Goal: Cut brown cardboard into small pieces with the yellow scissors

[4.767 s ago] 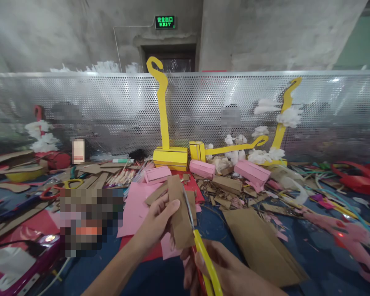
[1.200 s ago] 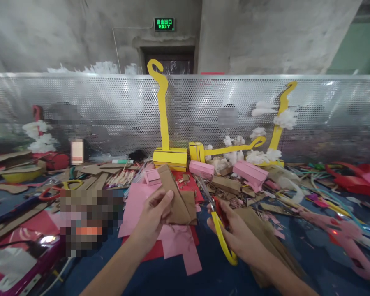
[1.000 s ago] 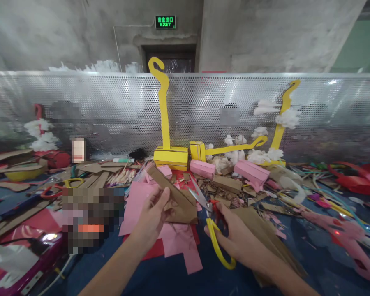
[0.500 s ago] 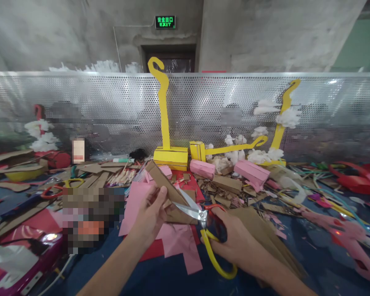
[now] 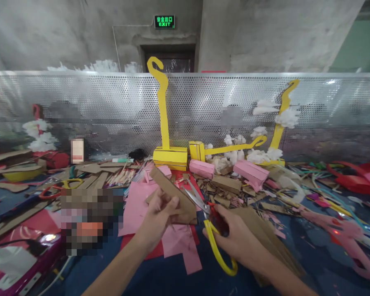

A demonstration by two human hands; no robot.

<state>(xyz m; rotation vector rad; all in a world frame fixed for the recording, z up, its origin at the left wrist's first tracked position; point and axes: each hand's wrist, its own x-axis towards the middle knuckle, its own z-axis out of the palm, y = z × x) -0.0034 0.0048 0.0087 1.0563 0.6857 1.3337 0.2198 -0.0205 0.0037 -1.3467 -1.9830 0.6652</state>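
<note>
My left hand (image 5: 160, 214) is gripping a cardboard strip (image 5: 169, 184); my right hand (image 5: 234, 232) is gripping scissors (image 5: 206, 209), partly hiding their red handle (image 5: 213, 208).

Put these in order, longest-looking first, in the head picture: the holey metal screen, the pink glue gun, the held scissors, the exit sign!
1. Metal screen
2. Pink glue gun and scissors in the right hand: lengths too alike to rank
3. Exit sign

The strip (image 5: 168, 185) is formed of matt cardboard, the scissors (image 5: 206, 208) of shiny metal — their handles (image 5: 215, 247) are finished in smooth plastic.
</note>
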